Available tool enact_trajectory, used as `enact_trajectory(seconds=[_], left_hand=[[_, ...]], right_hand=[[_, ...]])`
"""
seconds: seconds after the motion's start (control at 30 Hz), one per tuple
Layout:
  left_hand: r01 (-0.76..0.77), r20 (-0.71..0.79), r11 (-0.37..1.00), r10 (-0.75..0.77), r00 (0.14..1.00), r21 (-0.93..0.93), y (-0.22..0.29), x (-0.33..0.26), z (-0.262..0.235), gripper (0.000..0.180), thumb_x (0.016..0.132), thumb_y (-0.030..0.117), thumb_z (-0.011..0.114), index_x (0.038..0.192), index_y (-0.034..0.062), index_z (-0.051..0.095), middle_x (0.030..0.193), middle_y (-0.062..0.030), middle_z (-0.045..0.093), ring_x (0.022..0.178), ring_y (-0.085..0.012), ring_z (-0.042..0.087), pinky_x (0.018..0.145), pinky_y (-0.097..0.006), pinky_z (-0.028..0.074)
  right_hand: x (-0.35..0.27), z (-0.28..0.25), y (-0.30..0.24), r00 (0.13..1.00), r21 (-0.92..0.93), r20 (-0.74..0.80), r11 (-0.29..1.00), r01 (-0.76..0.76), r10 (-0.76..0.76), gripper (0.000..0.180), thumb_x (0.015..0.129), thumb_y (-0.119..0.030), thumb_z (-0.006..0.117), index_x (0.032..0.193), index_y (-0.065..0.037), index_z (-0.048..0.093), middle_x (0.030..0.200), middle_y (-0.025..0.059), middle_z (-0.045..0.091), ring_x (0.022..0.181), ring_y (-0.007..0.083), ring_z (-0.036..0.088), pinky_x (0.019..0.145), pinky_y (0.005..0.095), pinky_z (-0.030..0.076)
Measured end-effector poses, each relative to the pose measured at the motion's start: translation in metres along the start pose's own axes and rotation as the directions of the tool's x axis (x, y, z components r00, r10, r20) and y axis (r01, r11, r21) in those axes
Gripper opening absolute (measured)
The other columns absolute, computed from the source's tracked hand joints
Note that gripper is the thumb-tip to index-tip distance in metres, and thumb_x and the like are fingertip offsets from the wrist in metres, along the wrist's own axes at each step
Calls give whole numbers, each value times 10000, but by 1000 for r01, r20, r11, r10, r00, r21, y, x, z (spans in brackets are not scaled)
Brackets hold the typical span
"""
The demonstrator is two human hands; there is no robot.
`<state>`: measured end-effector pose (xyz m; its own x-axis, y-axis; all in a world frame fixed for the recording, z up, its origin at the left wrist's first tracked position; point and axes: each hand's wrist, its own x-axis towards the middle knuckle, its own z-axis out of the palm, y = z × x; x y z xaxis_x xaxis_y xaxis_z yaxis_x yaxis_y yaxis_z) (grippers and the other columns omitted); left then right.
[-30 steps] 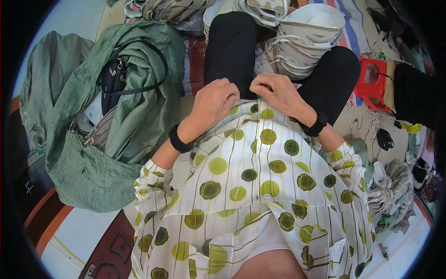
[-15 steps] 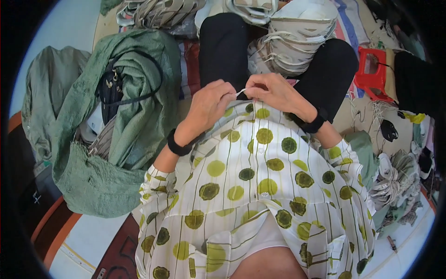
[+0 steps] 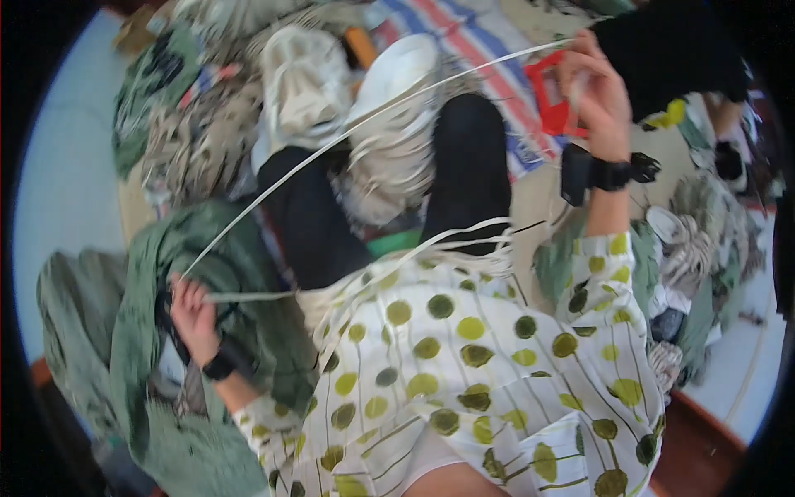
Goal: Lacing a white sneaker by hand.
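A long white cord (image 3: 497, 61) is stretched slantwise between my two hands, from low on the left to high on the right. My left hand (image 3: 195, 319) is closed on one stretch of it, over the green sack (image 3: 149, 331). Another white strand runs from that hand toward my lap. Raised at the far right, my right hand (image 3: 598, 95) pinches the cord with bent fingers, somewhat blurred. More white strands (image 3: 464, 236) loop loosely across my lap. Between my knees stands a stack of pale shoe uppers (image 3: 393, 141).
Another white shoe upper (image 3: 305, 83) lies left of the stack, with heaped grey-beige uppers (image 3: 203, 137) farther left. A red plastic stool (image 3: 542, 95) is behind my right hand. Bundled pale pieces (image 3: 683, 236) lie at the right. Striped sheeting (image 3: 464, 37) covers part of the floor.
My hands were together above my lap, pinching a short bit of white cord. They have moved wide apart, left hand down-left and right hand up-right, with the cord drawn out between them. The view has shifted.
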<state>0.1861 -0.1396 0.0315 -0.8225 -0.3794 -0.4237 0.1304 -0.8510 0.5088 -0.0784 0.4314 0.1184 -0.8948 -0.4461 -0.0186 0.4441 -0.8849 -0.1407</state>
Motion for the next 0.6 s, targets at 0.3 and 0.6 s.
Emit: enact_trajectory(seconds=[0.3, 0.6], left_hand=[[-239, -207, 962, 262, 943, 130, 109, 20, -27, 161, 905, 75, 396, 1039, 52, 481, 597, 10, 290, 461, -87, 231, 393, -219, 196], [-379, -127, 623, 614, 779, 685, 102, 30, -30, 149, 870, 72, 429, 1012, 48, 467, 668, 31, 381, 523, -50, 326, 451, -171, 273]], right_hand=[[1, -66, -53, 903, -231, -85, 890, 393, -421, 405, 782, 93, 467, 1169, 60, 352, 1229, 192, 396, 1115, 269, 433, 978, 436, 336], [21, -80, -72, 883, -701, -97, 661, 267, -459, 231, 845, -94, 523, 1020, 54, 498, 820, 58, 536, 654, 106, 490, 676, 262, 444]])
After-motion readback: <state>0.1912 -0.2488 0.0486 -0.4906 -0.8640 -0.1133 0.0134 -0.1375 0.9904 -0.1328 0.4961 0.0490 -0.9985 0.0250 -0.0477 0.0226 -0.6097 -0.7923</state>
